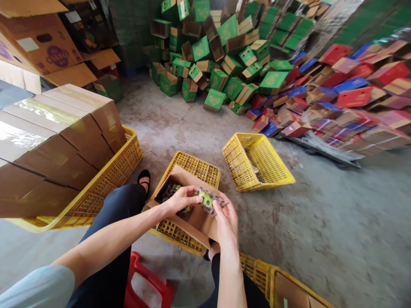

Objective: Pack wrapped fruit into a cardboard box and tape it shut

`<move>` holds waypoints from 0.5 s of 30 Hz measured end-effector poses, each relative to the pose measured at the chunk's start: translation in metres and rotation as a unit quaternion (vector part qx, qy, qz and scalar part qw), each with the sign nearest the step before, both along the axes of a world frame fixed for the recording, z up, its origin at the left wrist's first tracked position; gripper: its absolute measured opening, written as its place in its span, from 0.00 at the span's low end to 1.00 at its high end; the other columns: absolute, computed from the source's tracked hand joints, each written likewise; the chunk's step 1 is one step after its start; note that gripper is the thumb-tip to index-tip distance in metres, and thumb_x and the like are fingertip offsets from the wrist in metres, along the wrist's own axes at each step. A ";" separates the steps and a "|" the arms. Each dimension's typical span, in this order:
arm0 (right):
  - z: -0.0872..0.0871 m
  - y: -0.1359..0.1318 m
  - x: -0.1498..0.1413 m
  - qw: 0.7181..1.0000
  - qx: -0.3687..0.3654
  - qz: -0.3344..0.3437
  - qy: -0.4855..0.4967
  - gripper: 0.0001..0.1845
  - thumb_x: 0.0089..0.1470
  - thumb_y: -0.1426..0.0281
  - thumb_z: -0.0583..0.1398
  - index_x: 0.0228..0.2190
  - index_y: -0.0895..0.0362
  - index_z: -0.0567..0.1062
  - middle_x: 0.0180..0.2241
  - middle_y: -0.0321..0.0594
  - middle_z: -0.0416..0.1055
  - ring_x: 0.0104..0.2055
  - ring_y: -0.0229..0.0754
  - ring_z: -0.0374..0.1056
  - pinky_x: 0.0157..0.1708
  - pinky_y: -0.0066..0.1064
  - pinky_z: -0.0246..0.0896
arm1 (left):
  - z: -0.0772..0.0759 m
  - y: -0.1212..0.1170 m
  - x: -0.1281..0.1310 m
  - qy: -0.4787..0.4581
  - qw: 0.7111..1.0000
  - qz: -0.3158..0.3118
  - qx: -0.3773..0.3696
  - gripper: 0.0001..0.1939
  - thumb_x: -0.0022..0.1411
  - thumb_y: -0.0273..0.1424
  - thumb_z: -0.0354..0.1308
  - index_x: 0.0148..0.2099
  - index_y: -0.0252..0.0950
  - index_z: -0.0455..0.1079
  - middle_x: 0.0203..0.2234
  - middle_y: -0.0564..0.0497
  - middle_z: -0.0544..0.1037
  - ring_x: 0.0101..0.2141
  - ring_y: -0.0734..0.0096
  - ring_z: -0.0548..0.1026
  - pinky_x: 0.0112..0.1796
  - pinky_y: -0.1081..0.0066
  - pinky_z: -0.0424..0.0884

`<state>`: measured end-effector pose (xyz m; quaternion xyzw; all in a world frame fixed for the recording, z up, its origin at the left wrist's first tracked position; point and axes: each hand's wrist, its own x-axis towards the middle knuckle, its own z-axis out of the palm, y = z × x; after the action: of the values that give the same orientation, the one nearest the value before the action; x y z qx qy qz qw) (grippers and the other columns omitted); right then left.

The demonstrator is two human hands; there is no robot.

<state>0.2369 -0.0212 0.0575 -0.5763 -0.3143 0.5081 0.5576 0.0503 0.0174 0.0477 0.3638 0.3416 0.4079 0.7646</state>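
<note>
In front of me, both hands are closed on a plastic-wrapped green fruit (206,199), small and roundish, its clear wrapper marked with dark patches. My left hand (183,199) pinches the wrapper's left side between thumb and fingers. From the right, my right hand (227,216) grips the other end, thumb on top. Just below them is an open cardboard box (205,222), with several dark and greenish wrapped pieces in its left part. My left forearm and hand hide some of its contents. Under the box lies an upturned yellow plastic crate (196,168).
A yellow crate (282,172) stands tilted ahead on the right. Closed cartons (81,128) fill a large yellow crate (126,160) at left. A red stool (149,273) is below me. Green boxes (215,99) and red-and-blue boxes (353,97) lie heaped behind.
</note>
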 end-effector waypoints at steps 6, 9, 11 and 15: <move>0.003 -0.002 -0.001 0.999 -0.021 -0.033 -0.004 0.24 0.43 0.55 0.75 0.38 0.56 0.79 0.38 0.42 0.82 0.40 0.45 0.77 0.41 0.34 0.72 | -0.001 -0.003 0.003 -0.047 0.999 -0.006 -0.015 0.32 0.49 0.43 0.78 0.53 0.36 0.76 0.49 0.44 0.79 0.47 0.60 0.78 0.47 0.67 0.72; 0.005 -0.002 -0.003 0.997 -0.019 -0.071 0.020 0.25 0.40 0.55 0.75 0.36 0.56 0.78 0.35 0.40 0.81 0.36 0.43 0.77 0.36 0.32 0.72 | 0.001 -0.005 0.005 -0.061 0.997 -0.009 -0.039 0.41 0.44 0.38 0.81 0.60 0.38 0.72 0.53 0.43 0.79 0.49 0.59 0.77 0.48 0.67 0.71; 0.006 -0.002 -0.003 0.996 -0.017 -0.079 0.035 0.24 0.41 0.55 0.76 0.35 0.56 0.78 0.35 0.39 0.81 0.35 0.42 0.77 0.36 0.32 0.72 | 0.002 -0.006 0.006 -0.067 0.997 -0.025 -0.038 0.41 0.43 0.37 0.81 0.59 0.37 0.73 0.50 0.43 0.80 0.48 0.59 0.78 0.49 0.66 0.70; 0.007 -0.002 -0.005 0.997 -0.032 -0.039 0.054 0.24 0.42 0.56 0.75 0.36 0.55 0.77 0.35 0.40 0.81 0.36 0.44 0.77 0.37 0.34 0.73 | 0.002 -0.006 0.007 -0.057 0.998 -0.024 -0.021 0.31 0.48 0.41 0.78 0.51 0.33 0.77 0.43 0.44 0.82 0.44 0.62 0.78 0.49 0.67 0.70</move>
<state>0.2318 -0.0228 0.0648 -0.5773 -0.2446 0.5260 0.5747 0.0570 0.0117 0.0500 0.3323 0.2973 0.4025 0.7995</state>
